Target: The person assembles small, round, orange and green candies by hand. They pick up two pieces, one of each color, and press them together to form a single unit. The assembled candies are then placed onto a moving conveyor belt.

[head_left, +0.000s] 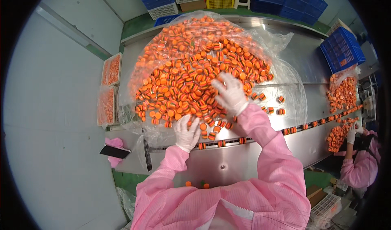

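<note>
At 12 o'clock, most candies (191, 71) were unsorted; few lined the belt (260, 138). Left hand (187, 133) grasped some, right hand (230, 93) lay spread, released, on the heap.

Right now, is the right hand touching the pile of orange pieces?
Touching. The head view shows the right hand, white-gloved, lying flat on the pile of orange pieces with its spread fingers overlapping them, no gap visible.

The heap of orange sweets (191, 71) on crinkled plastic sheet (285, 79) filled the worktop (240, 165) ahead. Bare steel lay open nearer the body and rightward toward the blue crate (341, 49).
</note>
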Demonstrator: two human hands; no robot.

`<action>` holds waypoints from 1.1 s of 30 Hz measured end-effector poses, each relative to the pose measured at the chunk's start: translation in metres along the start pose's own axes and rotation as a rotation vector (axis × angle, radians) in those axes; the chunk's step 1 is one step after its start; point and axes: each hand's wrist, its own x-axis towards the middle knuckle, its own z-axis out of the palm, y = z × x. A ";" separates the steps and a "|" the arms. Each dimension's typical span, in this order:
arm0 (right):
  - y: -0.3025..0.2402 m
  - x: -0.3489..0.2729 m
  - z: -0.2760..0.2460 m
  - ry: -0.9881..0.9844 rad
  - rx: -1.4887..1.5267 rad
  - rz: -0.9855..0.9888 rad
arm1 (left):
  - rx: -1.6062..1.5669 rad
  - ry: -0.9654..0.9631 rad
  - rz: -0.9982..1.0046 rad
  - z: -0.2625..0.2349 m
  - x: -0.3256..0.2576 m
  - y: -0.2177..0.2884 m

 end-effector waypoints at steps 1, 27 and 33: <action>0.006 -0.001 -0.006 0.204 0.188 0.058 | -0.020 0.030 -0.088 -0.003 -0.018 0.000; -0.070 -0.279 0.020 0.060 0.438 0.638 | -0.157 -0.299 -0.283 0.054 -0.062 0.015; -0.059 -0.323 0.018 0.094 0.428 0.688 | -0.300 -0.130 -0.611 0.014 -0.103 0.028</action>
